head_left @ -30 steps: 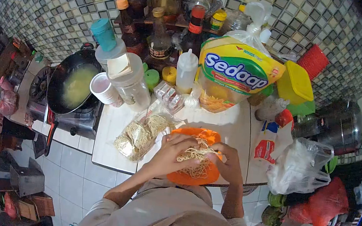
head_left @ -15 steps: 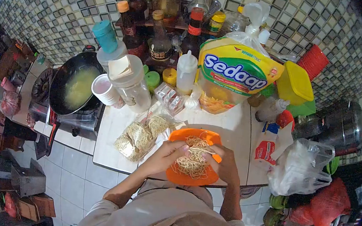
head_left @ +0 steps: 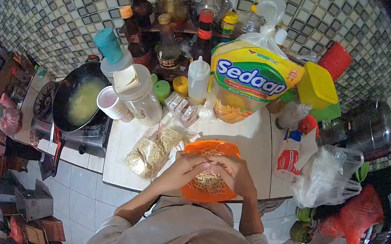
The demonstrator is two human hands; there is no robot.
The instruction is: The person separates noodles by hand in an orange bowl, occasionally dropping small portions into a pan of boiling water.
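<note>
An orange tray [head_left: 220, 197] at the counter's front edge bears loose noodles [head_left: 207, 184]. Over it, my left hand [head_left: 189, 166] and my right hand [head_left: 234, 172] meet at the fingertips, both closed on noodles. The backs of the hands and fingers hide most of what they grip. To the left lies a clear plastic pack of dry noodles [head_left: 148, 153], partly see-through. Behind the tray stands a large yellow and green Sedaap pouch [head_left: 251, 82].
At the left a black wok [head_left: 79, 98] with pale liquid sits on a stove. Bottles [head_left: 167, 50], a squeeze bottle [head_left: 198, 78] and stacked cups [head_left: 110, 102] stand behind. Right are a yellow container [head_left: 318, 86] and a white plastic bag [head_left: 327, 179].
My hands have come closer together over the tray, and my fingers now cover the noodles that showed between them. The whole view has shifted slightly.
</note>
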